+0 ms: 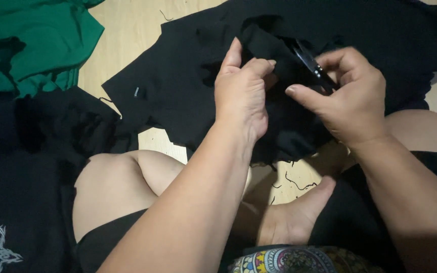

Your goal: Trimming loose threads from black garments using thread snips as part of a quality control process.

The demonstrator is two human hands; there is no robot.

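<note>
My left hand (241,93) pinches a fold of black fabric (188,76) and lifts it off the floor. My right hand (350,96) grips dark scissors (307,60), whose blades point up and left into the raised fold. The black fabric spreads across the wooden floor (132,25) in front of my crossed legs and has several ragged holes in it. The scissor handles are mostly hidden inside my right fingers.
Green cloth (36,40) lies at the upper left. More black cloth (21,167), with a pale print near its bottom corner, covers the left side. Loose black threads (297,182) lie on the floor by my bare foot (294,217).
</note>
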